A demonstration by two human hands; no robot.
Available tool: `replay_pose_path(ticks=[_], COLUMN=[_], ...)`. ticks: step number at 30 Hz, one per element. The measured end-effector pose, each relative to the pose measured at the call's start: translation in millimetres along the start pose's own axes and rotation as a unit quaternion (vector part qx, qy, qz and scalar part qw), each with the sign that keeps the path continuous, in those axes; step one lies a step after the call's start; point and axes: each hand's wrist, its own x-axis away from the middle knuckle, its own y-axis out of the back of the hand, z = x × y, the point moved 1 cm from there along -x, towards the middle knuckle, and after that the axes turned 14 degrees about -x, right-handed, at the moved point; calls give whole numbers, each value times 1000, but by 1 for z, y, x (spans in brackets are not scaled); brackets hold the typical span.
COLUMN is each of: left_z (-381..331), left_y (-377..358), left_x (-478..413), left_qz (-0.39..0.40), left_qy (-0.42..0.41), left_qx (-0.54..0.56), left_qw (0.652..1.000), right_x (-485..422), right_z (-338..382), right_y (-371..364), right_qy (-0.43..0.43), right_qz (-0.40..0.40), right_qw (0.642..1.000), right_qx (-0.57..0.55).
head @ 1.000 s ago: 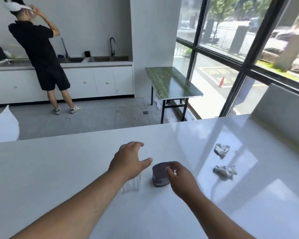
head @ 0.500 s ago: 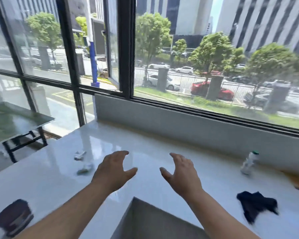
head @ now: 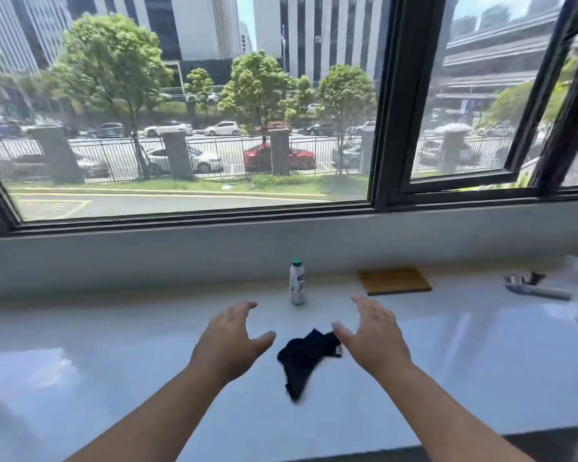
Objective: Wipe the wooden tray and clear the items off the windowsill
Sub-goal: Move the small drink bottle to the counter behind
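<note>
**Two open hands over the dark cloth, tray untouched at the back**

Two things matter most to me here. First, the wooden tray (head: 394,280) lies flat at the rear of the white worktop (head: 114,345), right against the grey ledge under the window, with nothing on it that I can see. Second, the black cloth (head: 306,356) lies crumpled on the worktop nearer to me, between my two hands.

My left hand (head: 229,341) hangs palm-down just left of the cloth, fingers (head: 237,310) loosely spread and thumb out toward it, holding nothing. My right hand (head: 372,335) is equally open, its thumb at the cloth's right edge; whether it touches the fabric I cannot tell.

Behind the cloth a small white bottle with a green cap (head: 296,281) stands upright. Far right lies a blurred metal and white object (head: 534,288) I cannot identify.

Half a second ago the view was turned further left: the cloth sat low on the right, well clear of both hands, and the bottle stood at the far right. Now the cloth is centred between my hands, and the tray is in full view.
</note>
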Motion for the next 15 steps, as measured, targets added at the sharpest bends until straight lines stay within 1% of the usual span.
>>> replay_pose_path(ticks=[3, 6, 11, 15], left_z=[-34, -49, -49, -35], left_y=[-1, -8, -42, -59], left_x=[-34, -69, -110, -159], left_qz=[-8, -10, 25, 31], left_qy=[-28, -34, -48, -58], left_qx=[-18, -24, -17, 0], left_qw=[999, 999, 998, 998], right_x=[-21, -36, -56, -95], right_z=[-18, -28, -45, -50], right_y=[12, 7, -7, 1], right_qy=[-2, -1, -27, -49], right_qz=[-5, -4, 22, -6], right_qw=[1000, 1000, 999, 999], right_qx=[-13, -29, -33, -9])
